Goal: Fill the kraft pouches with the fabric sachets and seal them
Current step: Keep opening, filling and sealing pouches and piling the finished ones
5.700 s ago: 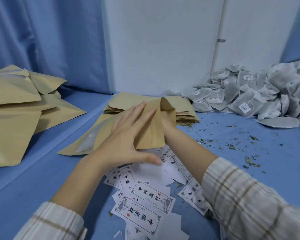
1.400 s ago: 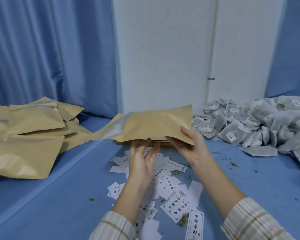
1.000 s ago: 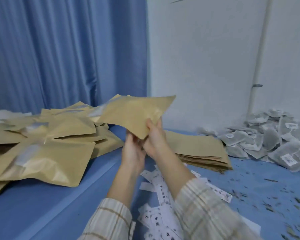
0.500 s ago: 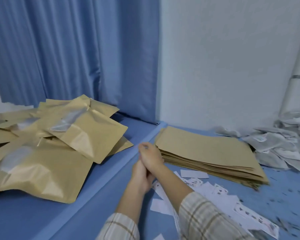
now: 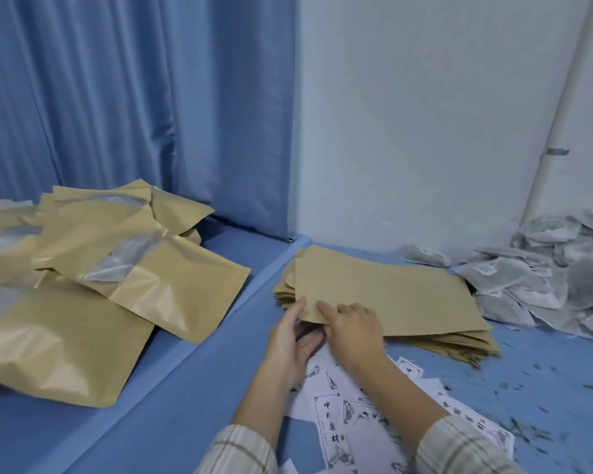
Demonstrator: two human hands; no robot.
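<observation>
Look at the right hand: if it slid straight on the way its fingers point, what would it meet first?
Probably more of the flat kraft pouch stack the right hand already touches; depth is unclear.

Soft, even, bluish light; faint shadows (edges bowed, slightly blurred).

Pleated blue curtains (image 5: 117,104) hang along the left side of a room, meeting a plain white wall (image 5: 418,114) at a corner. A pale pipe (image 5: 558,121) runs at a slant up the wall on the right, fixed by a grey clip, while the blue-covered work surface (image 5: 199,381) below has a raised ridge crossing it diagonally under soft, even light
</observation>
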